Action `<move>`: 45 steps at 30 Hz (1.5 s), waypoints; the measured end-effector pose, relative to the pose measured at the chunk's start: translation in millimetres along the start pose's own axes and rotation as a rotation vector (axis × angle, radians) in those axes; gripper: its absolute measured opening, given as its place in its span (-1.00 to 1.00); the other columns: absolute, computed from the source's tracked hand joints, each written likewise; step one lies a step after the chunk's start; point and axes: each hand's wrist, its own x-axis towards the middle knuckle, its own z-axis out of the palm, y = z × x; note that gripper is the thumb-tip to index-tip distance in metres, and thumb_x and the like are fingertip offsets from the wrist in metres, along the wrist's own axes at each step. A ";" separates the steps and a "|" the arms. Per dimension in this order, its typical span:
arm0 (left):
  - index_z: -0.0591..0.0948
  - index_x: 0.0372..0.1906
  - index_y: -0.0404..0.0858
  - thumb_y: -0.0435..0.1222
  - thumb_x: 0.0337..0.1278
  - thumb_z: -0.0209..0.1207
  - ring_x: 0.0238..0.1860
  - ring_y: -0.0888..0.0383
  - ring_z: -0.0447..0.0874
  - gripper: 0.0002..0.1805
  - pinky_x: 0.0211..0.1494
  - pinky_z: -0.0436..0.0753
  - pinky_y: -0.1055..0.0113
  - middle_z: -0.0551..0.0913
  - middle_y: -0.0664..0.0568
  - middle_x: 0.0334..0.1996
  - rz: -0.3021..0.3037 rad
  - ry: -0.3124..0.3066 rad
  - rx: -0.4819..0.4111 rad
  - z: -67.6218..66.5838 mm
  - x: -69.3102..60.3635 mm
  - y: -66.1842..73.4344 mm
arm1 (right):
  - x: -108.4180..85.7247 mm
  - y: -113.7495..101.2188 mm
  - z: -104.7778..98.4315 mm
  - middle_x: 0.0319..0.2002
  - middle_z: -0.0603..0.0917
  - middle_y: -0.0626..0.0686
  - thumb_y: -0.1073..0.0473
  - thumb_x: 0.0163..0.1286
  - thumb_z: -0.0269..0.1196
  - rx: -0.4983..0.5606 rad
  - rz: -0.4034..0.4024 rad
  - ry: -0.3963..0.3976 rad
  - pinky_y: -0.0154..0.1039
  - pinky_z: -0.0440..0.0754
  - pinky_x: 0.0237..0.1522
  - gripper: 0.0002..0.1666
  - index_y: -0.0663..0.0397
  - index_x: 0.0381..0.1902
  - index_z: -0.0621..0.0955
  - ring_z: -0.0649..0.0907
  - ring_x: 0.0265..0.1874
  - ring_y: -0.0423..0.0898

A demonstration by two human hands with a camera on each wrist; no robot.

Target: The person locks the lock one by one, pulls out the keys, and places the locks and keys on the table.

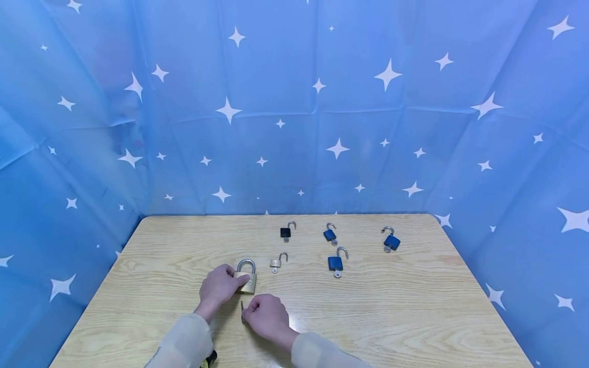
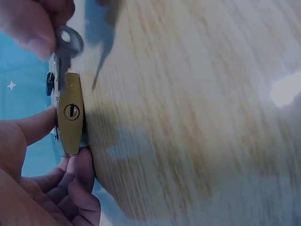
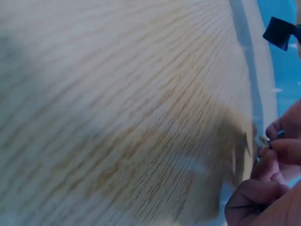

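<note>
My left hand grips a large brass padlock by its side, thumb on the front face. Both legs of its steel shackle run down to the body. In the left wrist view, the padlock's underside faces the camera and shows a round keyhole with nothing in it. My right hand pinches a metal key by its round head. The key's blade points toward the padlock but stays apart from the keyhole. In the right wrist view, the fingers partly hide the key.
Farther back lie a black padlock, a small brass padlock and three blue padlocks, shackles released and keys inserted. Something black and yellow shows beside my left sleeve. A blue star-patterned curtain borders the wooden table.
</note>
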 end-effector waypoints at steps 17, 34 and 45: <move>0.59 -0.25 -0.19 0.10 0.00 0.31 -0.48 0.10 0.45 -0.56 -0.48 0.28 0.31 0.63 0.00 -0.40 0.004 0.013 0.005 -2.6 -4.6 1.3 | 10.7 -3.8 12.3 -0.74 0.51 -0.22 0.06 0.11 0.35 -0.186 0.001 0.087 -0.23 0.35 -0.60 -0.66 -0.16 -0.79 0.54 0.45 -0.70 -0.20; 0.62 -0.18 -0.21 0.09 0.04 0.30 -0.41 0.11 0.51 -0.55 -0.44 0.30 0.33 0.69 -0.01 -0.30 -0.003 0.012 -0.030 -6.3 -5.2 0.6 | 11.1 -5.1 13.9 -0.73 0.51 -0.20 0.02 0.17 0.35 -0.259 -0.014 0.084 -0.22 0.36 -0.58 -0.61 -0.15 -0.78 0.50 0.48 -0.67 -0.19; 0.62 -0.07 -0.22 0.04 0.11 0.26 -0.32 0.09 0.61 -0.55 -0.37 0.37 0.33 0.70 -0.01 -0.24 0.020 0.053 -0.048 -6.7 -1.3 -0.2 | 5.5 -2.7 7.4 -0.74 0.47 -0.22 0.07 0.18 0.33 -0.252 -0.070 0.078 -0.28 0.33 -0.60 -0.63 -0.15 -0.76 0.48 0.43 -0.69 -0.25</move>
